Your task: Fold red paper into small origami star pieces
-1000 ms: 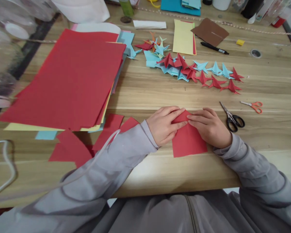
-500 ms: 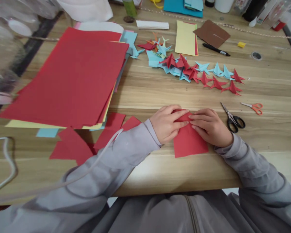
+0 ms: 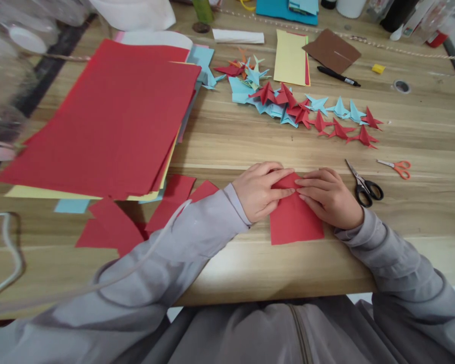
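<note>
A red paper square (image 3: 298, 222) lies flat on the wooden table (image 3: 273, 268) in front of me, its upper edge under my fingers. My left hand (image 3: 261, 193) grips the paper's upper left part, fingers close together. From the right, my right hand (image 3: 328, 198) has its bunched fingertips pinched on the paper's upper right part. The fingertips of both hands nearly meet there. Folded red cranes (image 3: 340, 130) and light blue cranes (image 3: 340, 108) stand in rows beyond my hands.
Large red sheets (image 3: 114, 116) are stacked at left, with smaller red pieces (image 3: 116, 225) below. Black scissors (image 3: 367, 188) and orange scissors (image 3: 400, 167) lie at right. A white cable (image 3: 147, 253) crosses my left sleeve. A black pen (image 3: 337, 76) lies farther back.
Both hands hold nearly the same pose on the red paper. The paper's lower edge has shifted very slightly left and up.
</note>
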The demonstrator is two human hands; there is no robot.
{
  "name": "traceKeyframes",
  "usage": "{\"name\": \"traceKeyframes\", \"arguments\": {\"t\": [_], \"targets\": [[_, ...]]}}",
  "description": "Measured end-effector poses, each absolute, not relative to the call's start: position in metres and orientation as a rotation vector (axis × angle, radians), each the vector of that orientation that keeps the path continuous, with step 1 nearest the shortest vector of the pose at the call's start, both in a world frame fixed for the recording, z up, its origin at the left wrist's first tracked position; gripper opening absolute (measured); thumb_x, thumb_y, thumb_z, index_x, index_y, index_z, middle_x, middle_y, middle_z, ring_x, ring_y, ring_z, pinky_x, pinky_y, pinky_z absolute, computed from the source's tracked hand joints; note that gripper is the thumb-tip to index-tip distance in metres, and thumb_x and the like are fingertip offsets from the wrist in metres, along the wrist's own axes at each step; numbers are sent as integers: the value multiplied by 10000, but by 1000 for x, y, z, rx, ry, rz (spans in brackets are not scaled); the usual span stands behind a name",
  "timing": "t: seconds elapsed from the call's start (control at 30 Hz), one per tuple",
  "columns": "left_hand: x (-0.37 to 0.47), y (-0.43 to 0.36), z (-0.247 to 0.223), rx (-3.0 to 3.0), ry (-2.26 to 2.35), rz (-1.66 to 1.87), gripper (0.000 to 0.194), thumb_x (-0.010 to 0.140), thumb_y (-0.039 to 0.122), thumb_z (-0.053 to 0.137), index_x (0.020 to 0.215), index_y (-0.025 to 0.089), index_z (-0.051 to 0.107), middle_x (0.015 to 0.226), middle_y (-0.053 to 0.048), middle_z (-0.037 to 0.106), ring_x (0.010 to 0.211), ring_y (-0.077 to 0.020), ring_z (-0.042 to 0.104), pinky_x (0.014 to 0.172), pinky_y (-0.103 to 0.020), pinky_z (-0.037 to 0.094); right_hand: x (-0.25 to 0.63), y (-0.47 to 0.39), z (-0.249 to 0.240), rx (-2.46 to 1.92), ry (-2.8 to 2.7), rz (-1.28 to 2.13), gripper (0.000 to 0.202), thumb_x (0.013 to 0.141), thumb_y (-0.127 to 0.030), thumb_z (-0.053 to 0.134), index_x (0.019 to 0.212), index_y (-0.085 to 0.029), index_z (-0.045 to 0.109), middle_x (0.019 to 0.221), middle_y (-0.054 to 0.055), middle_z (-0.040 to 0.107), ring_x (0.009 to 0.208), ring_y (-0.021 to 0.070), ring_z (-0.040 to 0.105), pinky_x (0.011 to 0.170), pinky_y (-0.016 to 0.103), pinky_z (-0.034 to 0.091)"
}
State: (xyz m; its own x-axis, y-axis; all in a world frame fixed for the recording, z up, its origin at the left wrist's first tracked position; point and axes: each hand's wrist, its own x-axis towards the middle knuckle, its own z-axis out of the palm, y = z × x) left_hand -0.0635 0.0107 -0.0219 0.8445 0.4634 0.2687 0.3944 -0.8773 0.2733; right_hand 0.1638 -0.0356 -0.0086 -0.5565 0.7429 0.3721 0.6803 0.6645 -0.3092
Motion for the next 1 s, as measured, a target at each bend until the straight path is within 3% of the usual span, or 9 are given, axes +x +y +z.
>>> {"name": "traceKeyframes", "arguments": {"t": [0.23,0.43,0.83,1.0], "targets": [[-61,8,-18,2857,682,436,367,818,244,516,1148,231,676,1339,-126,525,1203,-322,432,961,-514,410,155,-39,-6,-1194,-2528,64,423,913,-431,498,1207,-146,607,1277,126,621,1154,286,538,982,490,399],[-60,7,-16,2858,693,428,368,824,249,498,1143,231,680,1350,-123,524,1207,-331,436,955,-519,405,148,-49,-6,-1233,-2595,-117,462,915,-451,484,1229,-127,582,1282,156,610,1155,302,534,1035,556,321],[-63,10,-23,2853,680,475,383,801,234,552,1164,278,665,1399,-98,500,1238,-320,424,967,-504,398,161,-72,3,-1261,-2608,-337,473,899,-466,506,1141,-74,615,1140,180,684,1012,286,587,1031,516,347],[-57,4,-16,2880,737,565,355,811,244,518,1125,225,682,1429,-134,464,1240,-334,447,959,-526,394,155,-70,1,-1254,-2608,-379,506,894,-477,510,1101,-33,636,1100,201,691,962,284,580,903,441,423]]}}
